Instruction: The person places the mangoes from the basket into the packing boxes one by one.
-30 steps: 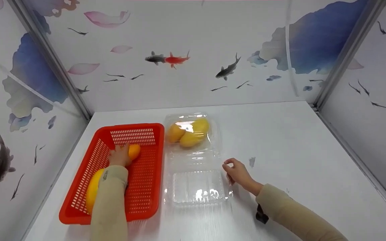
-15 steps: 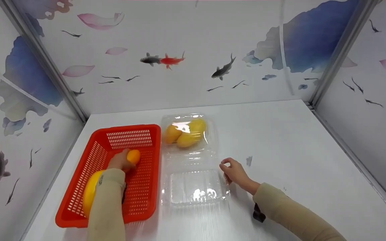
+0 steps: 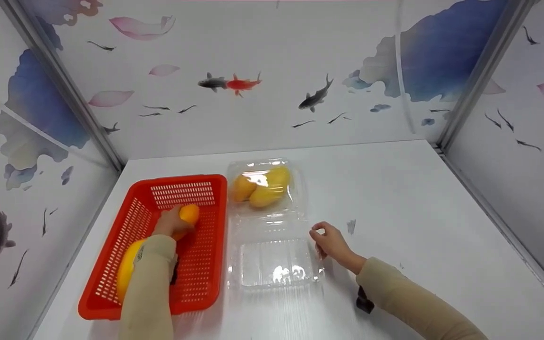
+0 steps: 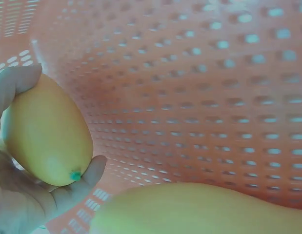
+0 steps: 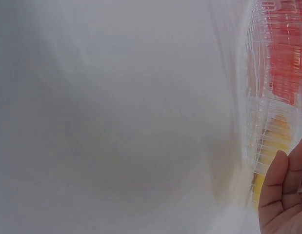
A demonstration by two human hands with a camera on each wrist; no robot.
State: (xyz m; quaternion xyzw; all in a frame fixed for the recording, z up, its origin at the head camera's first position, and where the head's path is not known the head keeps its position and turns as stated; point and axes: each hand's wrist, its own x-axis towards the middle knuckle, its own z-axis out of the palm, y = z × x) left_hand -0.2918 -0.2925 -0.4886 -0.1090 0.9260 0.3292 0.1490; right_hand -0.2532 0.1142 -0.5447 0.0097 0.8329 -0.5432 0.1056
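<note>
In the head view my left hand (image 3: 170, 223) is down inside the red basket (image 3: 222, 245), gripping an orange-yellow mango (image 3: 189, 214). The left wrist view shows thumb and fingers curled round this mango (image 4: 48, 131), whose green stem spot faces the camera. A larger, smooth yellow fruit (image 3: 124, 274) lies in the basket, partly under my left forearm. To the right, my right hand (image 3: 333, 243) pinches the edge of an opened clear plastic clamshell box (image 3: 276, 257); the exact contact is hard to see. Three yellow and orange mangoes (image 3: 265, 191) sit in the box's far half.
A white tabletop (image 3: 395, 198) carries everything, with printed white panels (image 3: 272, 118) on its far and side edges. The basket stands left of the box, close beside it. A small black object (image 3: 364, 302) shows under my right sleeve.
My left hand has gone from reaching over the mango with spread fingers to gripping it, and the mango has shifted slightly. My right hand keeps its place by the box.
</note>
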